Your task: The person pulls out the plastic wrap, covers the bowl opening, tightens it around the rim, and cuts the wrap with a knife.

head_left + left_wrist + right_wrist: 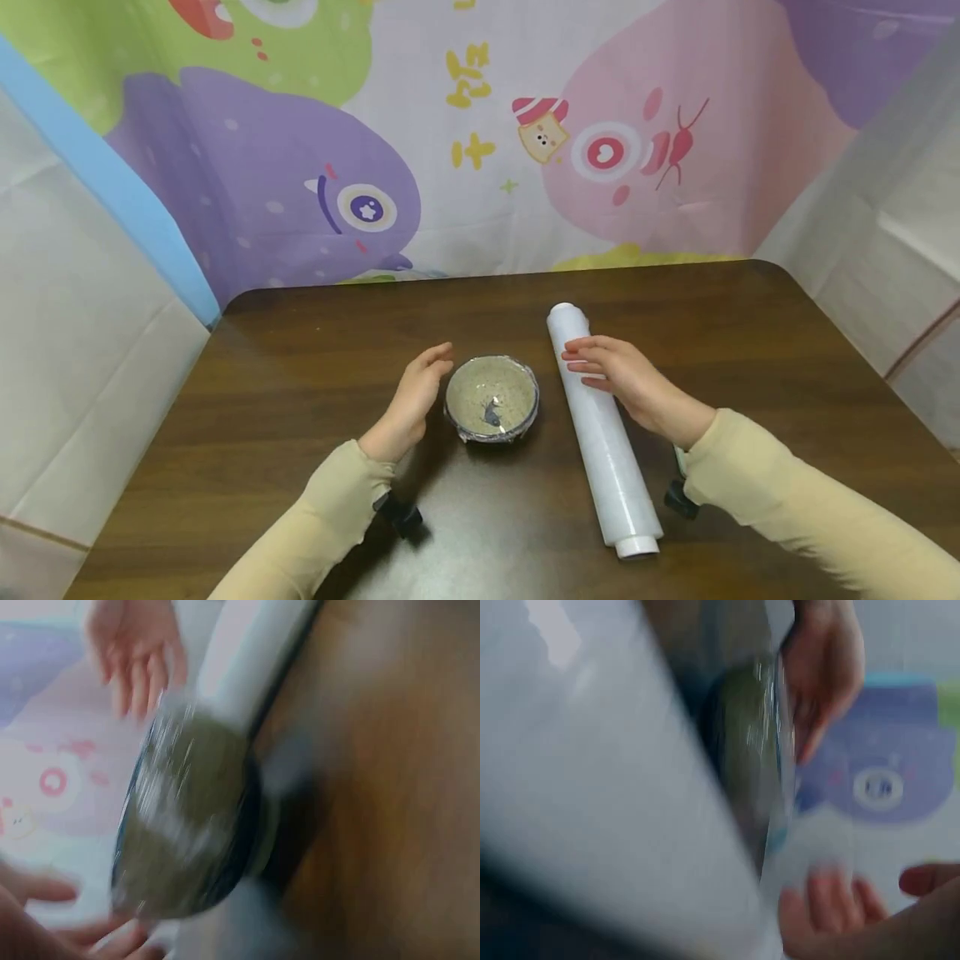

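A grey-beige bowl [487,396] with a dark rim stands mid-table, clear plastic film stretched over its mouth and crinkled around its edge. Just left of it is my left hand [412,404], fingers extended near the rim; whether they touch it I cannot tell. My right hand [637,387] hovers over the upper part of a white roll of cling film [611,467], its fingers spread loosely and holding nothing. In the left wrist view, blurred, glare streaks the film over the bowl [187,817]. The roll [607,802] fills much of the right wrist view.
Brown wooden table [315,367] underneath, its far edge against a cartoon-printed curtain [480,208]. Pale panels [75,333] stand along both sides. Small black devices [401,515] sit under the cuffs of both sleeves.
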Tool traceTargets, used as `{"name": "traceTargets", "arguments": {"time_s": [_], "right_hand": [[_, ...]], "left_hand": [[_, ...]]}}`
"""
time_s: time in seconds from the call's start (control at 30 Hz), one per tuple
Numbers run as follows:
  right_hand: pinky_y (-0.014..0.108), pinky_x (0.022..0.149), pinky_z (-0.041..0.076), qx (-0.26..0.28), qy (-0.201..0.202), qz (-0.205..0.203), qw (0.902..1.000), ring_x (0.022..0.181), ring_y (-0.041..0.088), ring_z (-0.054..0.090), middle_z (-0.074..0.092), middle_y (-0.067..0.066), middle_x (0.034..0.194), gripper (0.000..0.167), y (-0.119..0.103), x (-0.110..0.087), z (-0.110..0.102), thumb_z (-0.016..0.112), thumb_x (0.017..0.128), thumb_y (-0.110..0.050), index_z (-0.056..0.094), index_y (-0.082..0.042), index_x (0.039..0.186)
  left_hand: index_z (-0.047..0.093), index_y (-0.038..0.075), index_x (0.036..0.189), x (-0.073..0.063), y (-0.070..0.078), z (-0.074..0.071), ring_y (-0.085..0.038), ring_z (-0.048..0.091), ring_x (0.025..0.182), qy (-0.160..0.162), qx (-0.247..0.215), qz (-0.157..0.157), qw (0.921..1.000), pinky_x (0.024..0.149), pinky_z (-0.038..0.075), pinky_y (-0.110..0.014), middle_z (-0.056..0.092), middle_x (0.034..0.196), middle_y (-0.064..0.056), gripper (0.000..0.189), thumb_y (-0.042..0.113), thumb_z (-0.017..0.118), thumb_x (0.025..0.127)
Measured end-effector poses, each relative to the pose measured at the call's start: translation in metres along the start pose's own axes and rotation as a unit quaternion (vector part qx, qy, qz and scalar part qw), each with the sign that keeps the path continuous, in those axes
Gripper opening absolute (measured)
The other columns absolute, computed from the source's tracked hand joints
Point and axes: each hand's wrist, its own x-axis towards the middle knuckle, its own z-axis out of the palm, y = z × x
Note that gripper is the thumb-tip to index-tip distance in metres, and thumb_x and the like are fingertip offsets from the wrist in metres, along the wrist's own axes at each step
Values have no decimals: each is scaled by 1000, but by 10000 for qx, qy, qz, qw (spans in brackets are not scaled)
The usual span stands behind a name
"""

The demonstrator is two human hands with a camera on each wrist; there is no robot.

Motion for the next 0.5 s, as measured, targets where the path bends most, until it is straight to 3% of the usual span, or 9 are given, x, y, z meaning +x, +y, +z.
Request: {"name": "traceTargets", "arguments": {"time_s": [0.07,0.13,0.2,0.27,0.4,0.43,0.5], "right_hand": [[39,92,44,-533,-10,-18,9986,97,22,60,60,18,105,39,6,-1,-18,38,96,-16,44,12,123],[35,83,48,-1148,63,6,9934,81,14,61,61,9,89,37,13,-3,-35,40,96,-17,49,11,117],[32,74,49,-1912,195,76,9813,74,12,57,58,5,81,34,21,-7,-49,45,94,-19,53,9,110],[30,66,47,-2796,254,156,9597,72,14,55,57,5,80,30,28,-12,-60,49,92,-22,56,5,101],[29,58,40,-4071,232,291,9126,71,18,51,57,7,80,26,42,-22,-77,55,88,-26,55,0,90],[29,57,40,-4260,210,305,9040,70,19,50,57,8,80,27,44,-24,-80,56,87,-27,54,0,89],[29,57,39,-4415,165,371,8963,70,20,50,56,8,80,29,48,-28,-84,58,85,-28,53,1,89]], "left_hand": [[42,0,132,4,2,-3,-33,25,133,-408,607,-146,9972,109,15,-50,38,140,-18,43,12,41,91],[44,1,131,6,3,-5,-33,25,133,-711,1089,-184,9913,108,17,-50,38,140,-17,43,15,43,91],[44,1,132,7,4,-5,-33,28,132,-875,1441,-109,9856,108,22,-48,39,139,-18,43,16,43,91],[43,0,132,8,6,-5,-32,33,130,-935,1861,138,9780,106,26,-45,41,137,-18,43,17,42,92],[45,0,131,8,15,-6,-31,40,125,-937,2921,783,9486,103,32,-44,46,134,-17,42,19,43,93],[45,0,131,8,18,-6,-32,40,125,-940,3183,958,9385,103,32,-44,46,133,-17,42,20,43,93],[45,0,131,8,24,-5,-34,38,126,-994,3601,1224,9195,104,30,-45,46,134,-18,42,20,43,93]]}}
